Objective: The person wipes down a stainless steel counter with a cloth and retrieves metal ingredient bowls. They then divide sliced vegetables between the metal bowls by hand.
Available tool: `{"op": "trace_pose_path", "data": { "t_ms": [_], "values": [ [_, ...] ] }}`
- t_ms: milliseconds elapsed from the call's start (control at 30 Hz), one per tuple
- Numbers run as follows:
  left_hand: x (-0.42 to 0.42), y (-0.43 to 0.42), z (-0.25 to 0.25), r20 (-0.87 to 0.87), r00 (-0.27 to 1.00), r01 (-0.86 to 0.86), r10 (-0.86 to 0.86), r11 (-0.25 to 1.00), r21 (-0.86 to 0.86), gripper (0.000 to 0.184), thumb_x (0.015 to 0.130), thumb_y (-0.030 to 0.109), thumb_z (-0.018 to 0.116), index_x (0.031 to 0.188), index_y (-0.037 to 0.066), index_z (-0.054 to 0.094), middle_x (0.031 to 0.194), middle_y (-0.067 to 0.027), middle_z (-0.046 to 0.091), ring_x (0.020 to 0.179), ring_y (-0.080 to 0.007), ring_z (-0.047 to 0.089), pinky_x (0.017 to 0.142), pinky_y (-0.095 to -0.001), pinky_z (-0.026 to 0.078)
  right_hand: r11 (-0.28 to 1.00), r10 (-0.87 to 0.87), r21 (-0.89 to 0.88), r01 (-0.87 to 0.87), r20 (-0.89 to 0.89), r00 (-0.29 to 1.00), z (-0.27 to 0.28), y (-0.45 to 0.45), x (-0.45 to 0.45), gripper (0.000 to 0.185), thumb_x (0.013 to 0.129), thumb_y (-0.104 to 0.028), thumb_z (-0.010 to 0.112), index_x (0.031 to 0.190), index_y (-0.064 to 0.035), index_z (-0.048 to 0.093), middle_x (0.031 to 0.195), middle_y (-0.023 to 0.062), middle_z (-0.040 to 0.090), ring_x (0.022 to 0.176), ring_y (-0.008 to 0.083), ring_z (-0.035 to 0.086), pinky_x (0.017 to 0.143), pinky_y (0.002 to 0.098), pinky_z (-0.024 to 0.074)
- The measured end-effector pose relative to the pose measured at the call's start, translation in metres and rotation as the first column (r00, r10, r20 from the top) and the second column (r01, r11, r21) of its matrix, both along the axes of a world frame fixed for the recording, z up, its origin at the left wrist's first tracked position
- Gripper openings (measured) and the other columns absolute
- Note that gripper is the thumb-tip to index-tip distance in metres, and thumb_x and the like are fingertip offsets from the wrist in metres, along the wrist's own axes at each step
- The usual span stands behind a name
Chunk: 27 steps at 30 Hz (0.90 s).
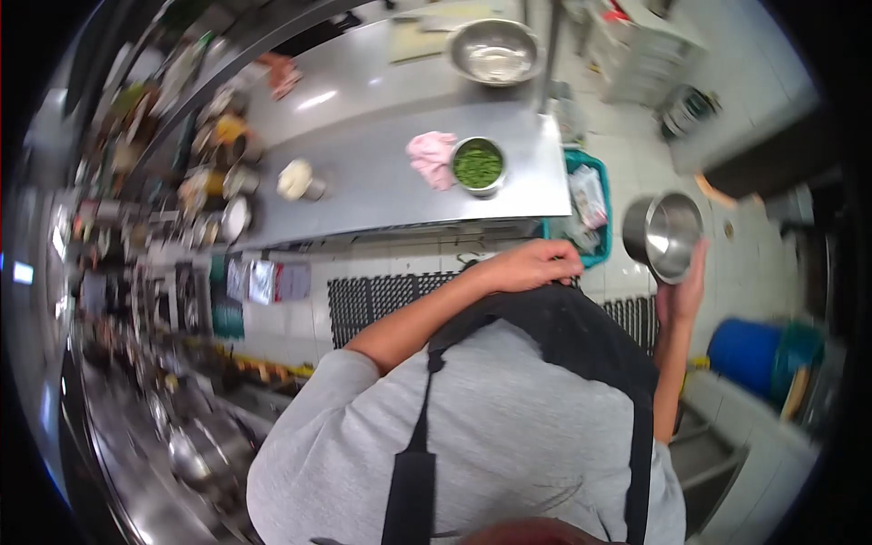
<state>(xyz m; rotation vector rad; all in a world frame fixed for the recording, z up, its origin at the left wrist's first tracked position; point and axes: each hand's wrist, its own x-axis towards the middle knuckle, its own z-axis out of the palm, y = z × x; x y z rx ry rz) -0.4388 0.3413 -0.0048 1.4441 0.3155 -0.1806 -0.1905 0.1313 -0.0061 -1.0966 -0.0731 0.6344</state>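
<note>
My right hand (688, 282) grips a deep, shiny metal pot (642, 227) by its near side, out to the right of my body. The pot is tilted and its bright inside shows. My left hand (538, 265) is in front of my waist, beside my black apron (581, 336). Its fingers are curled closed, and what they hold, if anything, is hidden. Ahead on the steel table (363, 204) stands a metal container (479, 193) filled with chopped greens (477, 167). A pink cloth (431, 156) lies against its left side.
A large metal bowl (495, 54) sits at the table's far right, near a pale cutting board (418, 41). Beside the table end stands a teal bin (603, 213) with plastic bags. Blue barrel (745, 350) at right; black floor mat (381, 295) below; cluttered shelves and pans at left.
</note>
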Motion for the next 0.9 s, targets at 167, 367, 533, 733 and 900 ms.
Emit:
{"op": "trace_pose_path", "data": {
  "t_ms": [167, 367, 533, 733, 900],
  "values": [
    [-0.006, 0.010, 0.011, -0.031, 0.980, -0.197, 0.199, 0.978, 0.065, 0.042, 0.112, 0.045, 0.060, 0.130, 0.007, 0.065, 0.115, -0.0024, 0.070, 0.103, -0.0109, 0.066, 0.086, -0.0287, 0.054, 0.966, 0.251, -0.036, -0.257, -0.132, 0.959, -0.009, 0.006, 0.011, 0.062, 0.117, -0.052, 0.042, 0.160, -0.0071, 0.049, 0.156, 0.0116, 0.058, 0.141, 0.0288, 0.059, 0.118, 0.0494, 0.0477],
    [0.009, 0.016, 0.014, -0.020, 0.935, -0.353, 0.353, 0.934, -0.057, 0.054, 0.112, 0.054, 0.055, 0.143, 0.010, 0.051, 0.128, -0.0054, 0.062, 0.109, -0.0160, 0.067, 0.089, -0.0328, 0.055, 0.888, 0.455, -0.040, -0.458, -0.066, 0.888, -0.007, 0.061, -0.008, 0.062, 0.118, -0.044, 0.046, 0.154, 0.0063, 0.052, 0.155, 0.0131, 0.059, 0.141, 0.0217, 0.056, 0.121, 0.0367, 0.0401],
    [0.015, 0.025, 0.035, 0.349, 0.832, -0.493, 0.430, 0.863, 0.111, 0.080, 0.106, 0.044, 0.071, 0.166, 0.010, 0.031, 0.170, -0.0152, 0.035, 0.153, -0.0323, 0.043, 0.117, -0.0453, 0.045, 0.891, 0.450, -0.185, -0.415, 0.225, 0.864, 0.007, 0.093, -0.011, 0.065, 0.117, -0.042, 0.049, 0.153, 0.0116, 0.051, 0.157, 0.0194, 0.056, 0.145, 0.0246, 0.050, 0.124, 0.0348, 0.0338],
    [0.012, 0.031, 0.074, 0.510, 0.839, -0.511, 0.187, 0.589, 0.626, 0.086, 0.083, 0.026, 0.092, 0.157, 0.016, 0.051, 0.174, -0.0221, 0.029, 0.160, -0.0400, 0.034, 0.125, -0.0528, 0.036, 0.861, 0.477, -0.364, -0.354, 0.337, 0.812, 0.008, 0.103, -0.008, 0.067, 0.117, -0.047, 0.046, 0.149, 0.0109, 0.054, 0.149, 0.0175, 0.060, 0.141, 0.0241, 0.052, 0.121, 0.0345, 0.0362],
    [0.012, 0.040, 0.071, 0.444, 0.886, -0.425, 0.133, 0.616, 0.663, 0.055, 0.077, 0.023, 0.095, 0.122, 0.008, 0.068, 0.156, -0.0245, 0.053, 0.147, -0.0407, 0.051, 0.120, -0.0457, 0.040, 0.827, 0.562, -0.083, -0.556, 0.099, 0.821, 0.033, 0.112, -0.031, 0.065, 0.118, -0.049, 0.042, 0.157, 0.0030, 0.049, 0.144, 0.0142, 0.062, 0.133, 0.0221, 0.058, 0.115, 0.0351, 0.0439]
  ]
}}
